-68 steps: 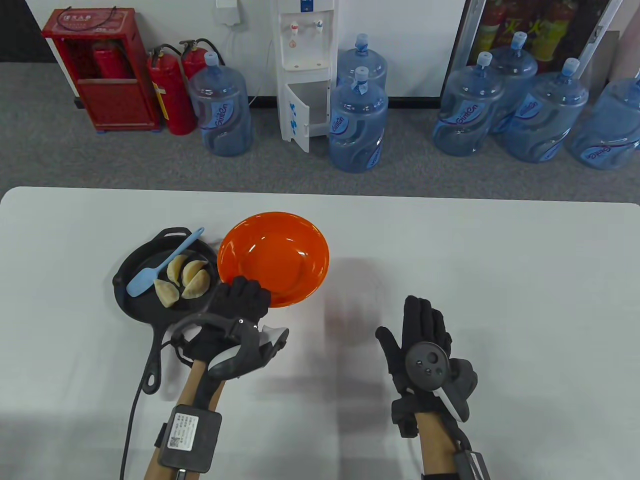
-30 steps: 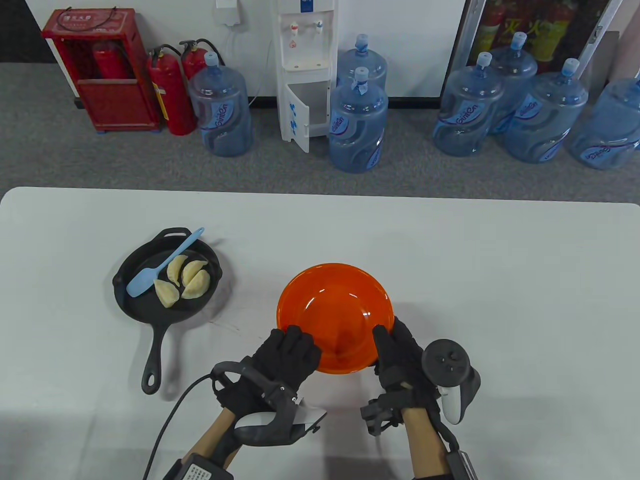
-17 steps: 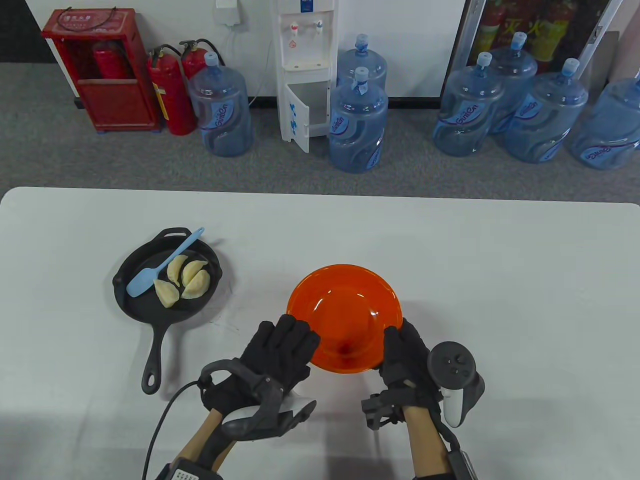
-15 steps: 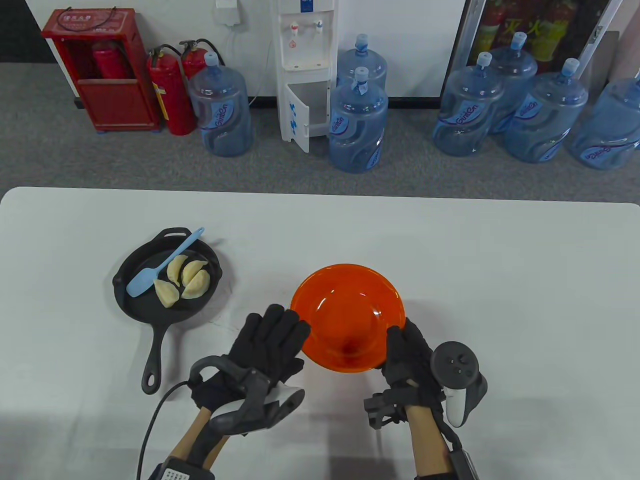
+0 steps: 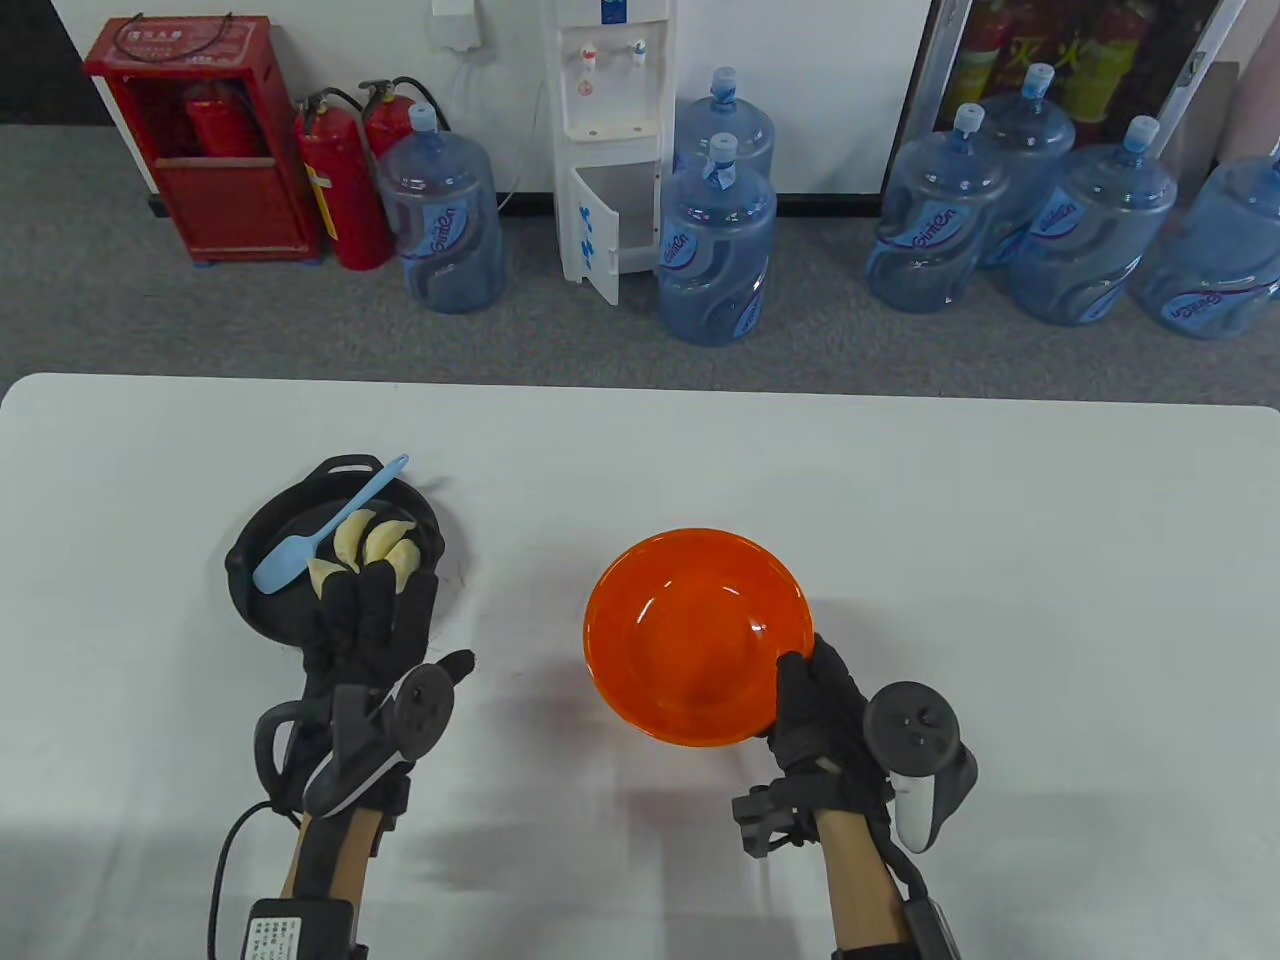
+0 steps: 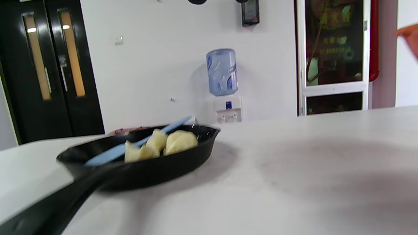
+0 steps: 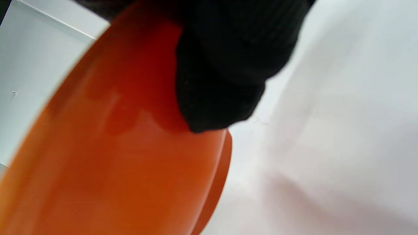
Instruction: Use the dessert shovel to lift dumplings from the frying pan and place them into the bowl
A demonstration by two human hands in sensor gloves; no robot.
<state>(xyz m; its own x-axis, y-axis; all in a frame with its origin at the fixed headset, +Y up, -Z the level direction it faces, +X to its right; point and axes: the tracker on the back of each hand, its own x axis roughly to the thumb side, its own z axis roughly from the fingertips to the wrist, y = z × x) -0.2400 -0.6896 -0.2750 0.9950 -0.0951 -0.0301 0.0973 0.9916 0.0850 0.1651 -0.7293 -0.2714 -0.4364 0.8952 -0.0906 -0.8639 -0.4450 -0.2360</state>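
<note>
I see my right hand (image 5: 822, 700) gripping the near-right rim of the orange bowl (image 5: 690, 620), thumb over the edge, fingers under; the right wrist view shows a gloved finger (image 7: 225, 75) pressed against the bowl's outer wall. The bowl looks tilted, with its far side lower; I cannot tell if it touches the white table (image 5: 1000, 520). My left hand (image 5: 370, 625) is over the near part of the black frying pan (image 5: 265, 520), fingers straight and together, thumb out to the right, covering the pan's handle; I cannot tell if it touches. The dumplings (image 5: 370, 545) sit bunched in the pan, partly hidden by my fingertips. The light blue dessert shovel (image 5: 325, 528) lies in the pan left of them, blade down in the pan, handle resting on the far rim. Pan and bowl are well apart.
</note>
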